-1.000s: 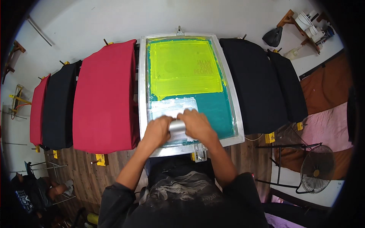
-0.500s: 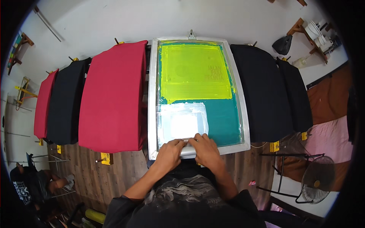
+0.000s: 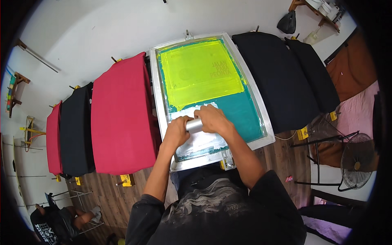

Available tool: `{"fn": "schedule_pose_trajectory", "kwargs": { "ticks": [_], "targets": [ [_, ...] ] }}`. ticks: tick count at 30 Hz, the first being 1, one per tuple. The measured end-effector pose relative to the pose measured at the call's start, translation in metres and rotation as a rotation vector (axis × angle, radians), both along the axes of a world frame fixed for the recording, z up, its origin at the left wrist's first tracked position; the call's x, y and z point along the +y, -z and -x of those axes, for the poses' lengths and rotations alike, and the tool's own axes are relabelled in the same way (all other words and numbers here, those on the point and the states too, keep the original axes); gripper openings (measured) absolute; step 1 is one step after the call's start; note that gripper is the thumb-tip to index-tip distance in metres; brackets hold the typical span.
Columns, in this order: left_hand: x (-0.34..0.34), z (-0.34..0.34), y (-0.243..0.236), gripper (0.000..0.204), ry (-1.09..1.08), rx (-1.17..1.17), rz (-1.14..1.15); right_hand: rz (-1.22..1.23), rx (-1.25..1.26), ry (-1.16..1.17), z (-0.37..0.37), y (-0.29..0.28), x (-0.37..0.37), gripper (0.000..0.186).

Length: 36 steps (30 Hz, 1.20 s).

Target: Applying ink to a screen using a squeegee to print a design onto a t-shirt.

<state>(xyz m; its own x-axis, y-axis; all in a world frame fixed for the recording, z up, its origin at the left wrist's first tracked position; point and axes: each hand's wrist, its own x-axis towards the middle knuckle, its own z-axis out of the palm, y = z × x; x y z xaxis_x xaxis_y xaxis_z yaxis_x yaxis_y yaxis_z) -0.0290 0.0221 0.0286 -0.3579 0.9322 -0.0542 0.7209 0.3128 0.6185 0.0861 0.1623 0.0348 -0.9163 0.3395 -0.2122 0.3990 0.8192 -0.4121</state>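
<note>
A silver squeegee (image 3: 193, 125) lies across a patch of white ink (image 3: 204, 141) in the lower left of an aluminium screen frame (image 3: 257, 106). Both my hands grip it: my left hand (image 3: 176, 131) on its left end, my right hand (image 3: 213, 121) on its right, fingers wrapped over the bar. The screen's upper part carries yellow-green ink (image 3: 192, 73) over faint design marks; teal mesh (image 3: 241, 114) shows at the lower right. A metal clamp (image 3: 228, 160) is at the frame's near edge.
Red (image 3: 120, 114) and black (image 3: 273, 81) fabric-covered platens flank the screen, with yellow brackets (image 3: 126, 179) beneath. A standing fan (image 3: 355, 161) is at the lower right. A seated person (image 3: 53, 224) in dark clothing is at the lower left. Wooden shelves (image 3: 310, 12) hold containers.
Half a second ago the squeegee and both hands were at the screen's near edge; they are now farther up, over the white ink. The view has tilted.
</note>
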Motion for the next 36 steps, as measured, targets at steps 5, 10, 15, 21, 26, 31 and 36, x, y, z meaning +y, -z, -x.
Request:
{"fn": "schedule_pose_trajectory", "kwargs": {
  "ticks": [5,10,15,21,26,31,36],
  "targets": [
    [-0.031,-0.026,0.003,0.044,0.042,-0.06,0.038,0.057,0.079,0.006,-0.036,-0.002,-0.032,0.035],
    [-0.06,-0.061,-0.007,0.047,0.036,-0.205,0.075,0.123,0.067,0.024,-0.073,-0.003,-0.06,0.034],
    [-0.047,-0.041,-0.013,0.038,0.088,-0.285,0.121,0.151,-0.097,-0.07,-0.054,-0.017,-0.041,0.031],
    [-0.013,-0.014,0.001,0.039,-0.053,-0.137,-0.052,-0.012,0.03,0.021,-0.016,-0.009,-0.015,0.024],
    [-0.041,-0.049,0.02,0.05,-0.028,-0.023,-0.134,-0.054,0.16,-0.004,-0.053,0.009,-0.042,0.044],
    [-0.073,-0.085,-0.002,0.063,-0.008,-0.094,0.027,0.001,0.071,-0.011,-0.084,-0.009,-0.068,0.047],
    [-0.051,-0.053,-0.014,0.044,-0.013,-0.177,0.115,0.042,-0.035,-0.114,-0.059,-0.017,-0.044,0.037]
  ]
}}
